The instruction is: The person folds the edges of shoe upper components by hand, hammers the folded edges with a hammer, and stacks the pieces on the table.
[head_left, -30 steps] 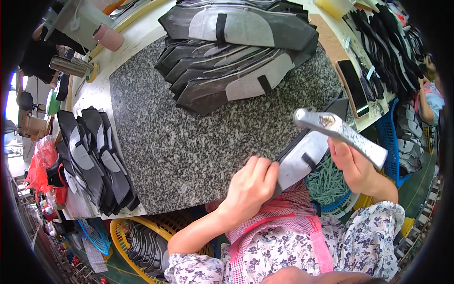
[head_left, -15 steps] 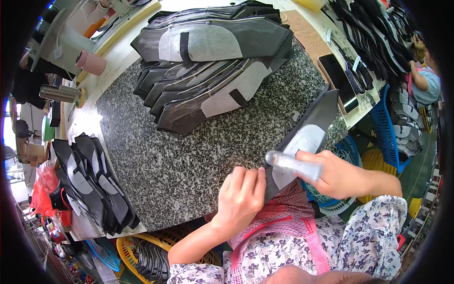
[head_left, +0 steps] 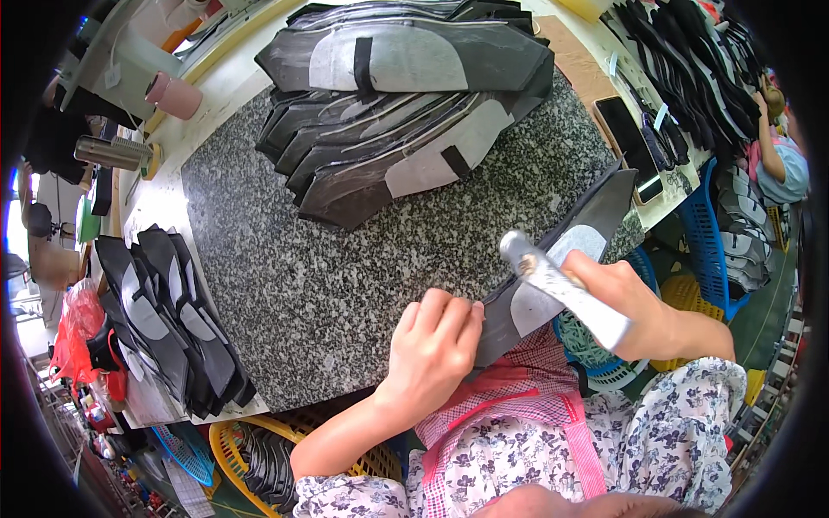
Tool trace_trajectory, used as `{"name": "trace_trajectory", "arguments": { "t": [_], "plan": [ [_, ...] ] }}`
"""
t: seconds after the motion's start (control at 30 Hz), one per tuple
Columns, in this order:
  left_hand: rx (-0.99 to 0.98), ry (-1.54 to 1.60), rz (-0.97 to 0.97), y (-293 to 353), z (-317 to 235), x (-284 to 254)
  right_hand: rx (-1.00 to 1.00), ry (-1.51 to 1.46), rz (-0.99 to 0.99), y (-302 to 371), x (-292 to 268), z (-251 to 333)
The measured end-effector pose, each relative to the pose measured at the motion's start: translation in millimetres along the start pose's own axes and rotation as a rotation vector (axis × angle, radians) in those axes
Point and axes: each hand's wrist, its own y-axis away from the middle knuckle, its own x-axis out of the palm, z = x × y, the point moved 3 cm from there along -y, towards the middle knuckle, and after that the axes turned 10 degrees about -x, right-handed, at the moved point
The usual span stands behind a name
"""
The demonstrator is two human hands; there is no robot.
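My right hand (head_left: 629, 309) grips a silver hammer (head_left: 577, 300), its rounded head raised a little above a dark grey panel (head_left: 609, 207). That flat piece carries a pale grey patch and lies slantwise along the near right edge of the speckled stone slab (head_left: 328, 293). At its near end, my left hand (head_left: 436, 344) has its fingers closed on the panel's folded edge. Most of the hammer's handle is hidden by my right hand. Beyond my hands, a large pile of similar panels (head_left: 492, 65) lies overlapped on the slab.
More dark panels (head_left: 151, 315) lie at the left. A phone (head_left: 626, 147) and scissors (head_left: 669, 142) rest at the right, below hanging dark strips (head_left: 682, 73). Blue (head_left: 704, 233) and yellow baskets (head_left: 226, 453) stand beside the table. A pink cup (head_left: 174, 95) is far left. Another person (head_left: 781, 168) is at far right.
The hammer has lifted off the panel's edge and tilted, its head up and to the right. My left hand stays on the edge. The whole view has shifted slightly.
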Motion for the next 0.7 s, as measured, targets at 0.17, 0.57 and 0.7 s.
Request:
{"name": "trace_trajectory", "arguments": {
  "t": [0.17, 0.57, 0.7],
  "plan": [
    [-0.08, 0.134, -0.035, -1.4, 16.9, -0.8, -0.064, 0.018, 0.166, 4.8, 27.8, -11.3],
    [0.072, -0.088, -0.087, 18.1, 19.7, -1.2, -0.02, 0.081, 0.254, -4.4, 26.1, 0.9],
    [0.007, 0.014, -0.172, 17.9, 23.8, 2.3, -0.088, -0.003, -0.001, -9.0, 20.6, 6.9]
  ]
}}
